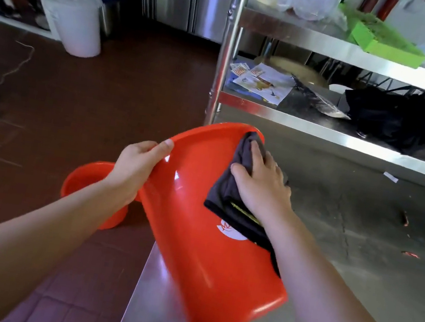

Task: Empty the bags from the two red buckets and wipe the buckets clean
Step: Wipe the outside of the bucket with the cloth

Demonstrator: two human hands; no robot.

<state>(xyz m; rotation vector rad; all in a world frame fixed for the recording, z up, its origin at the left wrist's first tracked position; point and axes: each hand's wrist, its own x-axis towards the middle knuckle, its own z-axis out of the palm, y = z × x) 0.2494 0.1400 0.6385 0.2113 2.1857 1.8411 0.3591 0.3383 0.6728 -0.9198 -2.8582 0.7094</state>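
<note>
Gripping: my left hand (136, 165) curls round the rim of the red bucket (194, 231), thumb lying flat along the lip, the other fingers hidden behind the wall.
Pressing: my right hand (263, 186) lies flat on the dark cloth (231, 195), fingers straight and slightly spread, thumb out to the side, palm pushing the cloth against the bucket's outer wall.
Bucket: smooth glossy plastic, tapered, lying tilted on its side with its base near me on the steel table (361, 242) and its mouth pointing away; a white round logo is half covered by the cloth.
Cloth: soft, dark grey, folded, with a thin yellow strip at one fold; its lower end trails under my wrist, and its far end lies over the rim.
Second bucket: another red bucket (80, 186) stands on the brown tiled floor (87, 111) beside the table, mostly hidden behind my left forearm.
Shelf: a steel rack (324, 123) behind the table holds a black bag (392, 120), printed papers (263, 83) and a green tray (381, 38).
Hard to make out: the top shelf's contents are blurred; the white tub (74, 22) across the floor is soft-edged.
</note>
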